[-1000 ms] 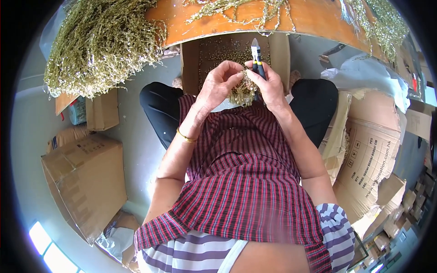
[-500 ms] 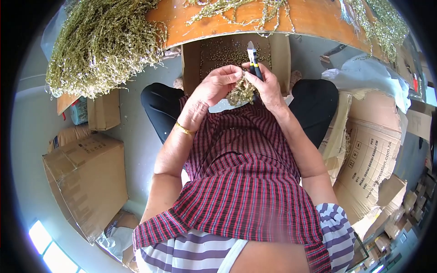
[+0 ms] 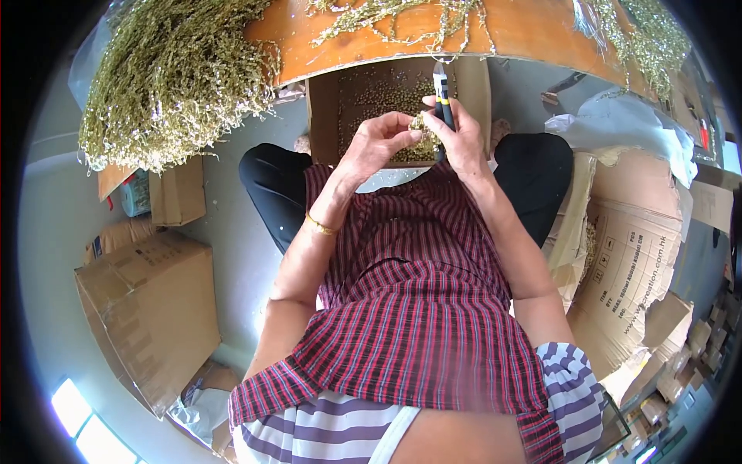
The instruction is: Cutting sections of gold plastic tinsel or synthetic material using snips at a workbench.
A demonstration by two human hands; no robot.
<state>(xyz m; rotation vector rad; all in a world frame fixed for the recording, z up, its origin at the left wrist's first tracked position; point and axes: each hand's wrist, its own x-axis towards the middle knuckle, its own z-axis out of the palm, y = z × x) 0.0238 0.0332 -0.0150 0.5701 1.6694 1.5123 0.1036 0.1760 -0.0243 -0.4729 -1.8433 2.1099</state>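
Over the open box, my left hand [image 3: 377,147] and my right hand [image 3: 466,143] meet with their fingertips close together. Between them is a small clump of gold glittery strands [image 3: 421,138], pinched by my left thumb and fingers. In my right hand are cutting pliers [image 3: 441,85] with black and yellow handles, jaws pointing away from me. My right thumb presses against the clump as well. The exact fingertip grip is partly hidden. Below the hands, the cardboard box [image 3: 322,116] contains many small gold bits.
Beyond the box, a curved orange-brown tabletop [image 3: 525,39] bears loose gold strands [image 3: 394,23]. A large gold bundle [image 3: 178,85] hangs over its left side, another [image 3: 657,46] at right. A closed carton [image 3: 154,309] stands left; a torn carton [image 3: 626,255] and plastic sheeting [image 3: 618,124] lie right.
Both hands have moved slightly, the left one rightward. The pliers have shifted right and away from me. The clump hangs less visibly below my fingers and is more gathered between them.
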